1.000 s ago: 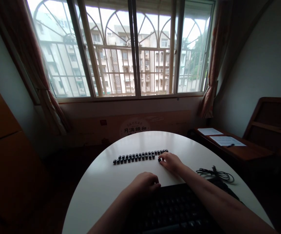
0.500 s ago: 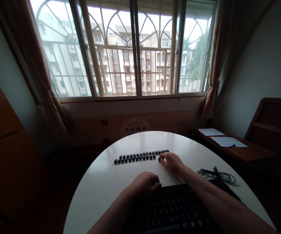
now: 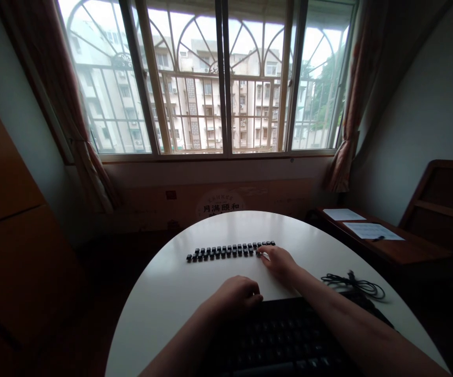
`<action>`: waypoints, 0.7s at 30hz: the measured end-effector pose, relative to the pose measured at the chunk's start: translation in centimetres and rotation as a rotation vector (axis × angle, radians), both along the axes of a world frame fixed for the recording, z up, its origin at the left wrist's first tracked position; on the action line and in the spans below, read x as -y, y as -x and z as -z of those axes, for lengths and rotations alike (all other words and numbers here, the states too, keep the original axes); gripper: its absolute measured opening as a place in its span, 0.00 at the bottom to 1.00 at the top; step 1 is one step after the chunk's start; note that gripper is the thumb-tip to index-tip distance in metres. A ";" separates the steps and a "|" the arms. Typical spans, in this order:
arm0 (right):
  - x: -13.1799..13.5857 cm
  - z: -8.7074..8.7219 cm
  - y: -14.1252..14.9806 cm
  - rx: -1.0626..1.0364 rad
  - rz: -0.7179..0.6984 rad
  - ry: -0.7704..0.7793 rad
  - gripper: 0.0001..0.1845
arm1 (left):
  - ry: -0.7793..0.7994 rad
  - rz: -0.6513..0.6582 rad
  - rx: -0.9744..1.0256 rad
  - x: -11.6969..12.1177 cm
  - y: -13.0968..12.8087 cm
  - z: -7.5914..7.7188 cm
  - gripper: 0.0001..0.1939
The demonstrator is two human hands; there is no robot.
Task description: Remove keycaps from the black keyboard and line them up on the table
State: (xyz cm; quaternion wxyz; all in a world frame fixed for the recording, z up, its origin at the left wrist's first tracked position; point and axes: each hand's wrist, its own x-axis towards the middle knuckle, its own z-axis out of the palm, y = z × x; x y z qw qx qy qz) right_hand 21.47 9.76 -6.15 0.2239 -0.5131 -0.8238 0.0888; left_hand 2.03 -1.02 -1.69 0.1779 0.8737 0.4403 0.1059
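Note:
Two rows of small black keycaps [image 3: 226, 250] run across the white round table. At the right end of the nearer row, my right hand [image 3: 279, 261] pinches a single keycap [image 3: 258, 253] between thumb and fingertips, down at the tabletop. My left hand [image 3: 239, 292] lies with curled fingers at the far left edge of a black keyboard [image 3: 281, 335]. Whatever those fingers hold, if anything, is hidden beneath them. My forearms cover both sides of the keyboard, which sits nearest to me.
A coiled black cable [image 3: 354, 285] lies right of my right forearm on the white table [image 3: 151, 309]. Beyond its right edge stands a wooden chair or bench [image 3: 402, 250] with paper sheets [image 3: 373, 231] and a dark pen on it. A barred window is ahead.
My right hand has brought the keycap slightly away from me, up to the end of the nearer row. The left hand stays at the keyboard. The view has shifted a little.

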 end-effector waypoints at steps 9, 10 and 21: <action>-0.1 -0.1 0.2 0.000 0.003 0.021 0.22 | 0.000 -0.002 -0.007 0.0 0.0 0.0 0.10; -0.1 -0.1 0.2 0.000 0.003 0.022 0.22 | 0.000 -0.004 -0.007 0.0 0.0 0.1 0.10; -0.4 0.5 0.2 0.038 -0.032 0.009 0.26 | 0.007 -0.009 0.001 0.1 -0.1 0.0 0.09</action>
